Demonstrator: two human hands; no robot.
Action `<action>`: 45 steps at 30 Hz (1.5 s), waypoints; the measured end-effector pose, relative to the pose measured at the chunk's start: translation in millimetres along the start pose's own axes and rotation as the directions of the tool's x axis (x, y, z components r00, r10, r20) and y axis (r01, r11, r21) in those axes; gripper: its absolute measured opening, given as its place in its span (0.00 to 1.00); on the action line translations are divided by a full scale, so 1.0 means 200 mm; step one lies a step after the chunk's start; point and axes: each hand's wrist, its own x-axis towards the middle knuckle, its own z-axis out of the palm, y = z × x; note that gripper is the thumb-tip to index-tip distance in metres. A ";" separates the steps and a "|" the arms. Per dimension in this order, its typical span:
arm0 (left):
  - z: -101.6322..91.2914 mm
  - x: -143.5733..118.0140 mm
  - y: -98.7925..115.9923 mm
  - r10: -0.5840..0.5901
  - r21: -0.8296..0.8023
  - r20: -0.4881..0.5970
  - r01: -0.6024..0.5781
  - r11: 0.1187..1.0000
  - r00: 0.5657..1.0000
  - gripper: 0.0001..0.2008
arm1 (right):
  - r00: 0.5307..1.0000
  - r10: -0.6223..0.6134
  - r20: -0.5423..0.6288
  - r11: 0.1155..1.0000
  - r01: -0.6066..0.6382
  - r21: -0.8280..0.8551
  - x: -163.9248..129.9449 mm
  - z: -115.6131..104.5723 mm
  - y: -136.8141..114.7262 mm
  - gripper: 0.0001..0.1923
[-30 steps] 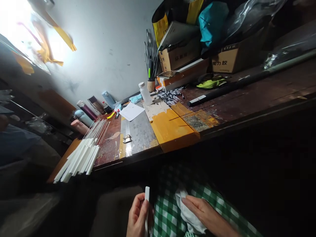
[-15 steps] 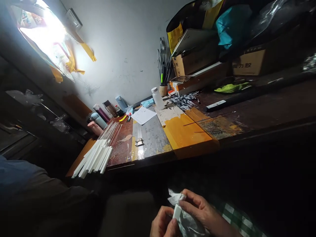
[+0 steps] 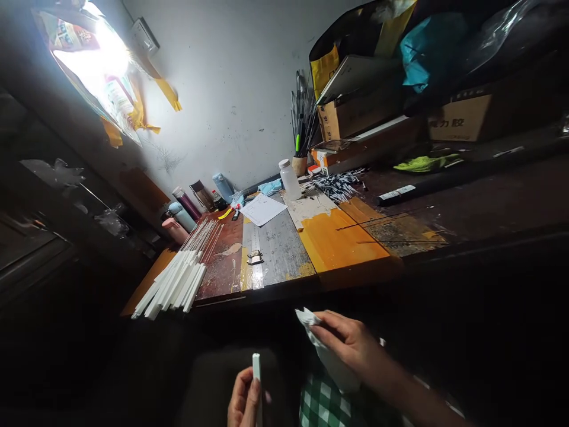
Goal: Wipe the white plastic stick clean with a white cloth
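Low in the head view, my left hand (image 3: 243, 398) is closed around a slim white stick (image 3: 256, 366), which stands nearly upright with its tip above the fingers. To the right and a little higher, my right hand (image 3: 349, 339) pinches a crumpled white plastic bag (image 3: 335, 367) near its top, and the bag hangs down below the fingers. The two hands are apart. On the table's left end lies a bundle of similar white sticks (image 3: 175, 284) with thin rods reaching back from them. A green checked cloth (image 3: 324, 403) shows beneath the bag.
The table (image 3: 222, 279) carries a white paper sheet (image 3: 262, 209), a white bottle (image 3: 290, 179), a small metal piece (image 3: 255, 257) and a heap of black-and-white sticks (image 3: 340, 187). Cups and flasks (image 3: 186, 204) stand back left. Cardboard boxes (image 3: 460, 118) and a lime-green cloth (image 3: 427, 162) are at right.
My hands have separated. The left moved left and down with the white stick, now clear of the bag; the right rose slightly with the bag. A person's sleeve at left is gone.
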 end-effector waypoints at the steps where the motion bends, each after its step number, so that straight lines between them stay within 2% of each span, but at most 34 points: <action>1: -0.01 0.01 0.03 -0.026 0.016 0.005 0.025 1.000 1.000 0.27 | 0.998 -0.055 0.031 0.995 0.057 -0.082 0.03 0.02 -0.04 0.10; 3: -0.01 0.03 0.10 -0.047 0.047 0.033 0.046 0.998 0.998 0.29 | 0.987 -0.072 0.142 0.971 0.102 -0.215 0.04 0.05 -0.09 0.08; 5: 0.02 0.03 0.17 -0.049 0.044 0.079 0.045 0.998 0.996 0.29 | 0.958 0.023 0.286 0.949 0.069 -0.308 0.01 0.06 -0.08 0.03; 7: 0.06 0.04 0.24 -0.049 0.023 0.149 0.046 0.999 0.988 0.28 | 0.899 0.160 0.408 0.921 0.012 -0.389 -0.05 0.05 -0.05 0.09; 9: 0.11 0.05 0.30 -0.060 0.018 0.232 0.057 0.998 0.971 0.24 | 0.866 0.219 0.450 0.882 0.022 -0.470 -0.10 0.04 -0.01 0.15; 10: 0.14 0.06 0.33 -0.061 0.018 0.273 0.059 0.998 0.960 0.22 | 0.874 0.196 0.444 0.867 0.057 -0.496 -0.12 0.03 -0.01 0.13; 12: 0.20 0.08 0.37 -0.057 0.020 0.349 0.053 0.998 0.935 0.20 | 0.908 0.073 0.412 0.846 0.162 -0.508 -0.10 0.01 -0.03 0.06; 15: 0.28 0.13 0.41 -0.035 0.022 0.410 0.028 0.999 0.912 0.20 | 0.929 -0.133 0.346 0.799 0.308 -0.517 0.02 0.01 -0.09 0.12; 18: 0.33 0.18 0.42 -0.031 0.047 0.406 0.013 0.999 0.914 0.22 | 0.907 -0.338 0.251 0.695 0.421 -0.583 0.17 0.03 -0.15 0.11; 21: 0.36 0.22 0.43 -0.028 0.071 0.390 0.000 0.997 0.920 0.23 | 0.871 -0.444 0.211 0.628 0.471 -0.620 0.29 0.04 -0.17 0.10; 30: 0.40 0.24 0.44 -0.048 0.093 0.347 0.016 0.996 0.937 0.25 | 0.791 -0.523 0.318 0.543 0.597 -0.590 0.56 0.09 -0.13 0.16; 35: 0.39 0.23 0.43 -0.043 0.081 0.340 0.017 0.997 0.939 0.22 | 0.756 -0.519 0.399 0.520 0.650 -0.554 0.63 0.12 -0.09 0.15; 40: 0.40 0.23 0.42 -0.033 0.064 0.340 0.012 0.998 0.940 0.18 | 0.760 -0.511 0.401 0.537 0.647 -0.541 0.62 0.12 -0.09 0.15; 45: 0.42 0.28 0.43 -0.017 0.066 0.339 -0.006 0.998 0.941 0.21 | 0.767 -0.517 0.379 0.541 0.637 -0.549 0.62 0.13 -0.08 0.15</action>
